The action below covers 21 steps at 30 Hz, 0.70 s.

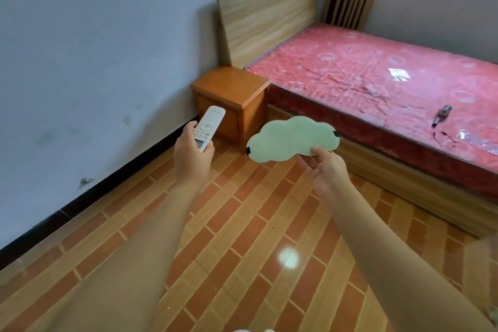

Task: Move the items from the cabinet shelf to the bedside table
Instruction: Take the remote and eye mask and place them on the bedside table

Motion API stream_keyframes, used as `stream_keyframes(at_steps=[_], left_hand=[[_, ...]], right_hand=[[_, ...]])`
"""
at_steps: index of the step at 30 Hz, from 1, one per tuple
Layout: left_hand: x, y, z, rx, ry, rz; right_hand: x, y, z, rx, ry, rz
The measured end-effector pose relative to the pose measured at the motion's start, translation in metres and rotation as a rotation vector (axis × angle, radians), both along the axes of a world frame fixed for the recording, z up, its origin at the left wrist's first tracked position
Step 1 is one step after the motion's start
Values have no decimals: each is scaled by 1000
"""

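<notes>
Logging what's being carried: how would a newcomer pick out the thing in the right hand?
Start at the red mattress, then drop to the bedside table. In front, the right hand pinches a flat, pale green, cloud-shaped eye mask with black strap ends.

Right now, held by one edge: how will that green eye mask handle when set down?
Probably fairly stiff: the eye mask stays flat though the right hand pinches only its lower edge. Likely light, as fingertips alone carry it. Flat, so unlikely to roll.
</notes>
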State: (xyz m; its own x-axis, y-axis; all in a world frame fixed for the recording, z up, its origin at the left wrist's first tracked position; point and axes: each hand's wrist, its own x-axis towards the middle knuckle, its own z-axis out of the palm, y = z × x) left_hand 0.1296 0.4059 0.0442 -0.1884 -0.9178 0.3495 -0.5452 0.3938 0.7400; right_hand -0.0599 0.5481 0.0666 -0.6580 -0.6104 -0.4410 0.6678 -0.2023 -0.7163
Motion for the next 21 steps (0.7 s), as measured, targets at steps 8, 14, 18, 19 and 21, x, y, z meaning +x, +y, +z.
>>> stream_keyframes(at_steps=[8,14,18,19,21], left_hand=[[2,-31,-7,23,28,138],[-1,-82,-20,49,35,164],[-9,-137,-28,54,27,163],[-10,-153,-31,52,23,164],[-12,-189,-33,46,9,146]], right_hand=[[-12,-51,-9,25,-32,96],[-18,-107,-18,59,-65,119],[-21,-162,-25,61,-72,117],[-22,-178,-26,65,-68,115],[-23,-213,-27,61,-59,117]])
